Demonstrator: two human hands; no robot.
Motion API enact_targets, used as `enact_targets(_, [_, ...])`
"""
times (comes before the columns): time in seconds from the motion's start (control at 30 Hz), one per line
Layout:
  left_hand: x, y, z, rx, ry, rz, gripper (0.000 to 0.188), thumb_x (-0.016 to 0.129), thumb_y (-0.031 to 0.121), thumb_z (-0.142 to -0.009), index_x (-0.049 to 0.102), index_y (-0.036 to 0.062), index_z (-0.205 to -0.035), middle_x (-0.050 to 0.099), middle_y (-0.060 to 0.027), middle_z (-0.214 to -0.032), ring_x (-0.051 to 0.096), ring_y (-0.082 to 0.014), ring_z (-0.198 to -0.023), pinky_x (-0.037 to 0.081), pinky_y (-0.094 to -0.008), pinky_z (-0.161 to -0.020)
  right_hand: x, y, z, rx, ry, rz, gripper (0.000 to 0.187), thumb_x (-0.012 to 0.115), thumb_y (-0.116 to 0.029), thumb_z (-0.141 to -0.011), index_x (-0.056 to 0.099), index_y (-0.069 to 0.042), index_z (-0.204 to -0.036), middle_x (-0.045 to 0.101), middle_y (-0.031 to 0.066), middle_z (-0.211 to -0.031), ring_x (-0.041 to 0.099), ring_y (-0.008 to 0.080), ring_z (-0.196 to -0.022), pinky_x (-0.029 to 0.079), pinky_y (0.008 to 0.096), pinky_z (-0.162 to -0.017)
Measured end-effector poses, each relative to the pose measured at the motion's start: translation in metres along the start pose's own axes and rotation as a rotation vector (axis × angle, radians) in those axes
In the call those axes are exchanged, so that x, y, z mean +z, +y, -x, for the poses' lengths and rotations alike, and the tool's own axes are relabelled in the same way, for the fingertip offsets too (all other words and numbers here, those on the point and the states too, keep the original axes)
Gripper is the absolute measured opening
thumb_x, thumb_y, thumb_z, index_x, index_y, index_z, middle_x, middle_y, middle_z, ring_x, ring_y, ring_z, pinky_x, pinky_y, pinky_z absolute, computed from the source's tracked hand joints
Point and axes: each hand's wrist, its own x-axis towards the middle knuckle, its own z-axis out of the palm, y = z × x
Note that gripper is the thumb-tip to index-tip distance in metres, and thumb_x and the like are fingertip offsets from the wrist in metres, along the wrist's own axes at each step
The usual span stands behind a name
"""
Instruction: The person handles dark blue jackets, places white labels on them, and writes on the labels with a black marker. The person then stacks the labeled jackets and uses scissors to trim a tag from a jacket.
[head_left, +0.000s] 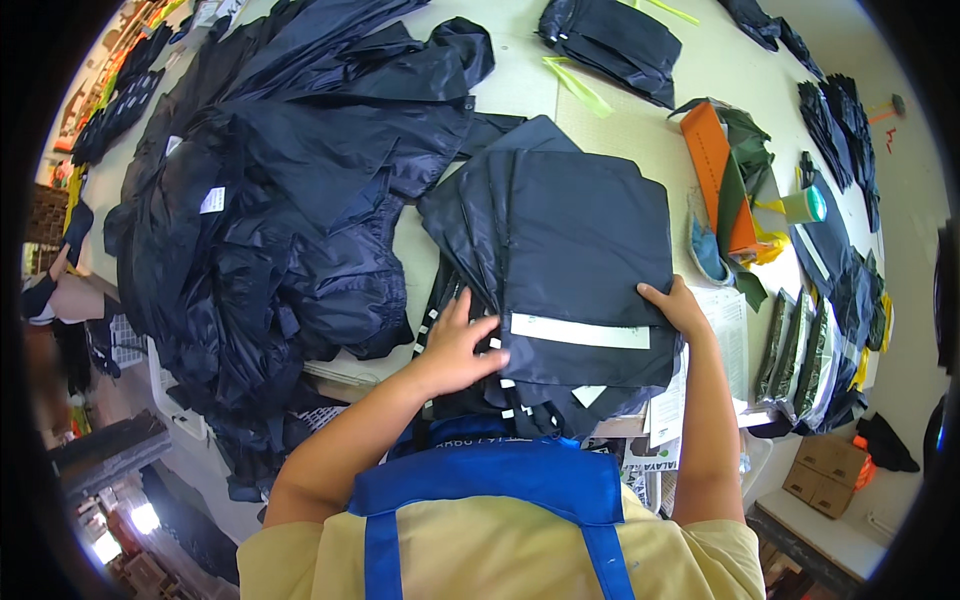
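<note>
A stack of dark, nearly black fabric pieces (590, 240) lies fanned out on the table before me, with a white strip (580, 331) across the top piece. At its lower left edge is my left hand (458, 350), fingers spread, thumb and fingertips against the layered edges. My right hand (680, 306) holds the right edge of the stack, thumb on top and the other fingers partly hidden. Small white marks show along the lower left edges of the layers. Left of the stack sits a large heap of shiny black garments (270, 230) with white labels.
Right of the stack stand an orange box (715, 170) with green cloth and a green-and-white cup or roll (804, 205). Printed papers (722, 330) lie by my right forearm. Folded black packets (800, 355) rest farther right; another folded black bundle (612, 45) lies at the back.
</note>
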Motion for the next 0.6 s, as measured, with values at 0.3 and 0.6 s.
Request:
enact_targets(0.3, [-0.031,-0.013,-0.047,-0.323,0.065,0.989,0.062,0.074,0.035,-0.081,0.052,-0.0064,-0.122,0.062,-0.0159,-0.112,0.062,-0.0225,-0.099,0.050,-0.0347,-0.084,0.014,-0.012,0.025,-0.015,-0.199,-0.402,0.076,0.079,-0.030,-0.073,0.043,0.011,-0.125,0.060,0.0212,-0.116,0.061,0.0267,-0.102,0.047,0.0339,-0.091])
enact_targets(0.6, [-0.042,-0.028,-0.029,-0.385,0.004,0.902,0.047,0.067,0.020,-0.084,0.053,-0.0025,-0.123,0.062,-0.0121,-0.110,0.062,-0.0205,-0.098,0.049,-0.0319,-0.085,0.066,-0.033,0.091,0.042,0.117,-0.483,0.083,0.080,-0.033,-0.068,0.041,0.010,-0.128,0.059,0.0266,-0.115,0.060,0.0338,-0.106,0.046,0.0366,-0.093])
